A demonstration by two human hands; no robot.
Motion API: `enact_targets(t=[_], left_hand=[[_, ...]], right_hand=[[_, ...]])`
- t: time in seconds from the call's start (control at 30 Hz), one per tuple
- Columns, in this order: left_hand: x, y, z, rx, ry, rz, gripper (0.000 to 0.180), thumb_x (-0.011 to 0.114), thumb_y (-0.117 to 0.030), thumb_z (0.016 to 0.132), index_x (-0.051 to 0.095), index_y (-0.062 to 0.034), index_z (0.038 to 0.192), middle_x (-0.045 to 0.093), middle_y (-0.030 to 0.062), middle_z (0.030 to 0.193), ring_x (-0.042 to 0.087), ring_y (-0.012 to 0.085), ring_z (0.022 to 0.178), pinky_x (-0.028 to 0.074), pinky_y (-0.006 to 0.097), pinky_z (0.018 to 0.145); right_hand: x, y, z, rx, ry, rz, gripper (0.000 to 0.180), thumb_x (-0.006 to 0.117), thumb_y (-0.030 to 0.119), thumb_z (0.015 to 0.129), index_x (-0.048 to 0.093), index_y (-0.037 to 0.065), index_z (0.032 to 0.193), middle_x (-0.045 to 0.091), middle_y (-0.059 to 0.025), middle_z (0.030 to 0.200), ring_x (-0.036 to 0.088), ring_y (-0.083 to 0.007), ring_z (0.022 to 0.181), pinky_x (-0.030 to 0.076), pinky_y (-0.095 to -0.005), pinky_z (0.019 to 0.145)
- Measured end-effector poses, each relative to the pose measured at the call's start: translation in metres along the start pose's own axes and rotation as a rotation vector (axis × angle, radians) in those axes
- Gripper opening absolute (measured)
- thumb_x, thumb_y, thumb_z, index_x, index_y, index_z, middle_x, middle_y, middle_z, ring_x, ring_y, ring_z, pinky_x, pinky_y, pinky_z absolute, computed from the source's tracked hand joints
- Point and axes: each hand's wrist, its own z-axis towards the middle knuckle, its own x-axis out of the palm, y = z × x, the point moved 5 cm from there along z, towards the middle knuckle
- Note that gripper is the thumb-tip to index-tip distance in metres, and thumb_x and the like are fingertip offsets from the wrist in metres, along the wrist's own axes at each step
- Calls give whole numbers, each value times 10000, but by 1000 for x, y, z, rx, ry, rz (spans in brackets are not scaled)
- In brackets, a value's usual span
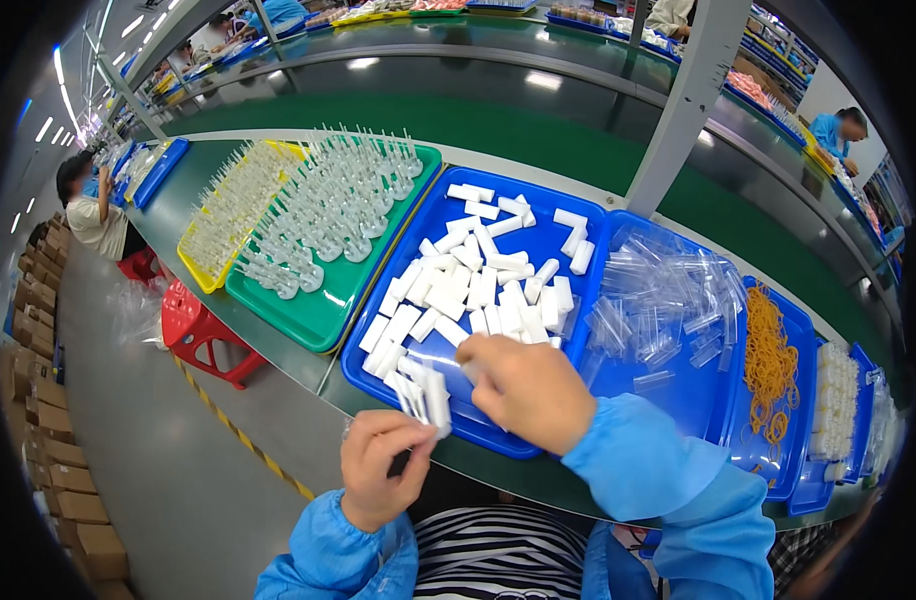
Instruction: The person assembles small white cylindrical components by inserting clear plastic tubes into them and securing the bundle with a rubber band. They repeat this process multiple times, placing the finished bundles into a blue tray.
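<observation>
My left hand [383, 462] is closed in a pinch on a small pronged plastic piece [414, 398], held up over the near edge of a blue tray [483, 395]. A white cylinder stands among its thin prongs; motion blur hides the exact fit. Just to the right, my right hand [533, 390] is over the same tray with its fingers curled inward. Whatever its fingertips hold, if anything, is hidden. Many short white cylinders [446, 300] lie loosely in the tray beyond both hands.
Left, a green tray [328, 310] holds clear pronged pieces, beside a yellow tray [210, 272] of similar pieces. Right are clear plastic tubes [658, 290], orange rubber bands [768, 350] and pale bundled parts [833, 400]. A metal post [686, 110] rises behind; a red stool [203, 335] stands left.
</observation>
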Motion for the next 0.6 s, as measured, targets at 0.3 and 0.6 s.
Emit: enact_targets(t=[0.3, 0.6], left_hand=[[19, -26, 9, 177, 196, -50, 367, 773, 64, 648, 748, -87, 982, 663, 51, 953, 643, 236, 817, 520, 323, 683], [17, -8, -8, 103, 10, -228, 533, 826, 37, 709, 561, -48, 1163, 641, 145, 1055, 668, 277, 905, 564, 348, 764]], right_hand=[[-32, -5, -27, 103, -35, 583, 237, 671, 142, 902, 655, -40, 1053, 725, -174, 933, 724, -263, 885, 539, -356, 775], [-35, 13, -45, -244, -60, 551, 295, 786, 167, 840, 680, 30, 1079, 744, -77, 1094, 661, -208, 1010, 399, -404, 1008]])
